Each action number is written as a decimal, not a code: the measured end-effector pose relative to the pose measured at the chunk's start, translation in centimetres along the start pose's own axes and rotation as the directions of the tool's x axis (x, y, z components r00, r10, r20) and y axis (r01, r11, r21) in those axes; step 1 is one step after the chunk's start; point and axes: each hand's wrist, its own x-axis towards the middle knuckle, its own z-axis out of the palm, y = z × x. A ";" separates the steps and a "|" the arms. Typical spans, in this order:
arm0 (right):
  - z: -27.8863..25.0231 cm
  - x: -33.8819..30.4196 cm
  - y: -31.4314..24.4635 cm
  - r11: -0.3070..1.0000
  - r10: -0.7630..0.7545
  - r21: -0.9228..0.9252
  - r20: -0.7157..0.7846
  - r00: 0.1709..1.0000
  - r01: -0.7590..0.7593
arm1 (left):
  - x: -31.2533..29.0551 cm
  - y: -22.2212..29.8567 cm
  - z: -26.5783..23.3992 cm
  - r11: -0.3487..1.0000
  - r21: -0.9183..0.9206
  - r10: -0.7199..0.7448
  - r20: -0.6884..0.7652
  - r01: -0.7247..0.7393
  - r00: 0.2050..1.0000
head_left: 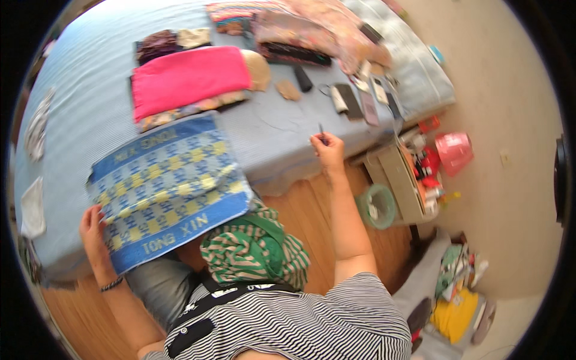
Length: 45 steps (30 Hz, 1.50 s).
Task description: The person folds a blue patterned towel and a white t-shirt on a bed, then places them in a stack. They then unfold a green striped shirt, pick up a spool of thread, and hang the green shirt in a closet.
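My R grip [330,150] clamped on dark item [322,132]; L grip [93,230] at edge of towel [171,191], can't tell if clamped; bed [90,78] ahead.

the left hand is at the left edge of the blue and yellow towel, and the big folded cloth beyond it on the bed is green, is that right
Not quite: the big folded cloth is bright pink, as the head view shows. It lies on the bed beyond the blue and yellow towel, with the left hand at the towel's left edge.
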 end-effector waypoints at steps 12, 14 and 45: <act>-42.5 -9.3 11.9 0.893 0.217 -0.033 -0.841 0.495 -0.448 | 2.3 -3.9 -1.9 0.996 0.091 -0.012 0.041 0.009 0.999; -44.6 -9.8 11.6 0.883 0.293 0.048 -0.834 0.468 -0.467 | 2.5 -3.2 -1.7 0.992 0.123 -0.003 0.041 -0.002 0.999; 12.6 0.6 0.0 0.793 -0.407 -0.430 0.153 0.901 0.431 | -3.5 -1.0 -3.3 1.000 0.004 -0.007 -0.048 0.007 0.999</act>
